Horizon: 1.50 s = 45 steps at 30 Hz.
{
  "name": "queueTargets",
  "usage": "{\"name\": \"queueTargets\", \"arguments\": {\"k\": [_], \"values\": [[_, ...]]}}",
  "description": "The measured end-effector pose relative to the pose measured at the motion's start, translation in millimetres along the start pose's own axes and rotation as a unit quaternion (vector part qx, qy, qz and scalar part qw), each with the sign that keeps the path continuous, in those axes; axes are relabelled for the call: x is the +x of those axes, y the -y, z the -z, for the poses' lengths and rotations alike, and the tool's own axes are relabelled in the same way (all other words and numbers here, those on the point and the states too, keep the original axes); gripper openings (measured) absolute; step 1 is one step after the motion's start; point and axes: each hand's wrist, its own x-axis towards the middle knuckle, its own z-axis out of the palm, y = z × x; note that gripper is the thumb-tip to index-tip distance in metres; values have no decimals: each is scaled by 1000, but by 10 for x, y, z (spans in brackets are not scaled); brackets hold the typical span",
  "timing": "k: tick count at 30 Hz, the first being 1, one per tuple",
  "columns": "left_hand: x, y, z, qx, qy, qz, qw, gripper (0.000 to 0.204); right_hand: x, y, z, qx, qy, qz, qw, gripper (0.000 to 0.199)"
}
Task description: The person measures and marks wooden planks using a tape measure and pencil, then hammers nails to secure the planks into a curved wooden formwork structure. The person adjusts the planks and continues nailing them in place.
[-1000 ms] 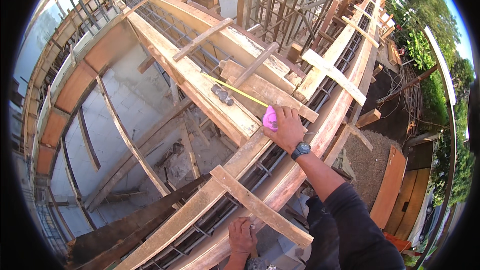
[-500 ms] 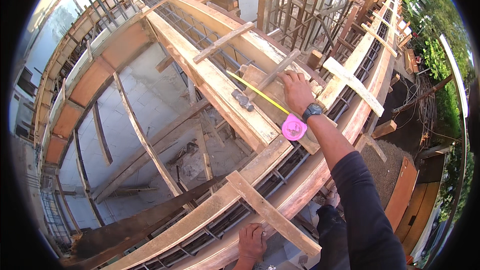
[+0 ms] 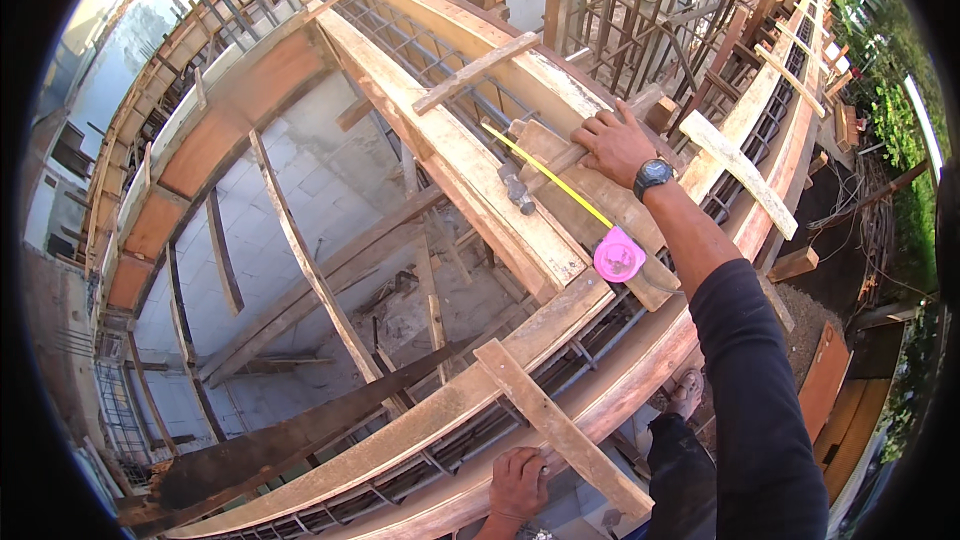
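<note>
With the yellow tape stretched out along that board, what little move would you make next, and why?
Probably slide the right hand back to the pink round tape measure case. The yellow tape blade lies stretched across the short wooden board, the case lies loose, and the left hand is braced on the long wooden formwork plank far below.

Right hand [image 3: 612,144] on wooden plank [image 3: 560,155]

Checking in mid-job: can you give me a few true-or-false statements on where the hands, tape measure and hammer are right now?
1. The right hand lies flat on a plank. True.
2. The pink tape measure is in the left hand. False: it lies on the plank, yellow blade drawn out.
3. The left hand grips the hammer. False: the hammer lies unheld on the wood; that hand rests on the near formwork by a cross batten.
4. The right wrist wears a watch. True.
</note>
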Motion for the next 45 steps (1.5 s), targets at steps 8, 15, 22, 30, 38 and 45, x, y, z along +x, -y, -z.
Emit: {"name": "queueTargets", "arguments": {"k": [8, 15, 22, 30, 38, 45], "values": [[10, -15, 24, -4, -3, -1, 1000, 39, -84, 80, 279, -62, -89, -126, 986, 36], [43, 0, 28, 0, -13, -13, 1000, 38, -230, 3, 302, -18, -163, -329, 930, 38], [66, -11, 30, -18, -25, 6, 1000, 31, -1385, 300, 635, 290, -186, -393, 853, 59], [128, -13, 108, -99, -69, -3, 993, 18, -4001, 1850, 1343, 612, 19, -418, 671, 26], [279, -301, -49, -231, -105, 51, 966, 12, -4759, 2578, 1664, 672, 63, -464, 574, 21], [275, -359, -235, -262, -111, 128, 950, 11, -4783, 2664, 1739, 674, 93, -432, 593, 23]]}}
